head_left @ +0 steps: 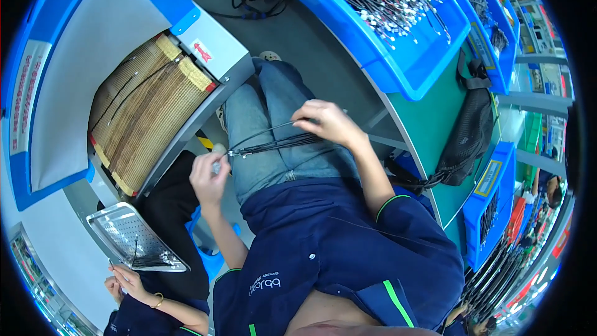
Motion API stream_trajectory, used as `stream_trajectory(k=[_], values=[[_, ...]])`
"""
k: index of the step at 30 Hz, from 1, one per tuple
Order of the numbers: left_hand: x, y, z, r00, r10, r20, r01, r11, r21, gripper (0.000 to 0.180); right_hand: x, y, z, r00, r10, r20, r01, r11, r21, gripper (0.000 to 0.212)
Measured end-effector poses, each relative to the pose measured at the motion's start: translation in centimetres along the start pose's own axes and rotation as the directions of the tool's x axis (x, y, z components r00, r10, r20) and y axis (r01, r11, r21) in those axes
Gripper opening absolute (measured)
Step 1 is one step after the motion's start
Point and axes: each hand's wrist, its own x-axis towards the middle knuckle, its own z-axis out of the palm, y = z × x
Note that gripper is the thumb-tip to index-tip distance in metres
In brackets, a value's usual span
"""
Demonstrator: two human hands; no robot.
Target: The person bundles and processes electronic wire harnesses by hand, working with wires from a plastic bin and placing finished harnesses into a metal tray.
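Across my lap lies a bundle of thin black cables with small whitish connectors at its left end. My left hand is closed at that end, its fingers pinching by the connectors; exactly how many cables it grips is hidden. One black cable stands apart from the bundle, stretched up and rightward to my right hand. The fingers of that hand are closed on it, above the bundle's right part.
At left, a machine's brown mesh belt carries a few dark cables. Below it, a co-worker's hands are beside a perforated metal tray holding cables. A blue bin of cables and a black bag sit on the green table at right.
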Motion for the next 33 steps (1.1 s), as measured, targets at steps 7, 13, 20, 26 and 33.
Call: stream_trajectory(k=[7,13,20,26,33], values=[[-1.2,-0.8,-0.9,0.992,-0.1,-0.075,0.105,0.992,0.068,0.014,-2.1,1.4,-3.5,0.994,0.088,-0.066,-0.086,0.996,0.034,0.013],[-1.1,-0.7,-0.8,0.991,-0.118,-0.058,0.121,0.992,0.041,0.01,-2.6,1.4,-3.8,0.965,-0.051,-0.258,0.053,0.999,0.002,0.012],[-2.0,-0.7,-1.4,0.989,-0.133,-0.067,0.137,0.989,0.057,0.007,-2.6,1.7,-3.1,0.948,-0.095,-0.305,0.097,0.995,-0.009,0.009],[-1.9,-1.0,-2.1,0.988,-0.139,-0.069,0.143,0.988,0.055,0.007,-2.5,1.6,-3.3,0.973,-0.087,-0.215,0.088,0.996,-0.003,0.009],[-2.1,-2.3,-3.2,0.99,-0.114,-0.079,0.119,0.991,0.058,0.008,-1.5,0.8,-2.4,0.973,-0.164,-0.162,0.162,0.986,-0.025,0.009]])
